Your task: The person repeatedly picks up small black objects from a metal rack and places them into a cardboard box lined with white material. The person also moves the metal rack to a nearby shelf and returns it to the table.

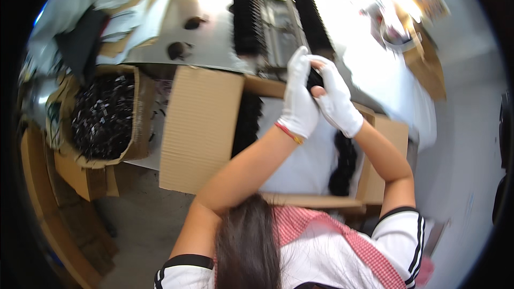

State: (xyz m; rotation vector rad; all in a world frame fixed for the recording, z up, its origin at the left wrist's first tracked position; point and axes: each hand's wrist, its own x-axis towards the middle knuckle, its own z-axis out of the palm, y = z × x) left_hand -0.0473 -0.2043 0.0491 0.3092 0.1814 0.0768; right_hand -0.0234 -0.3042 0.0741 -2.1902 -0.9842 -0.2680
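My left hand (299, 92) and my right hand (335, 96), both in white gloves with some fingertips bare, come together around a small black part (314, 78), which lies between them. They are above the far side of an open cardboard box (200, 128). Inside the box, white sheet material (297, 164) lies between two rows of black pieces, one at the left (247, 120) and one at the right (343, 164). Just beyond the hands, two long rows of stacked black parts, left (245, 16) and right (313, 16), stand on a metal fixture (279, 24).
At the left is a carton (138, 116) filled with small shiny black pieces (104, 116). Two dark small objects (176, 50) lie on the worktable (217, 32). Papers and cardboard (140, 24) are at the upper left; a white sheet (385, 76) hangs at the right.
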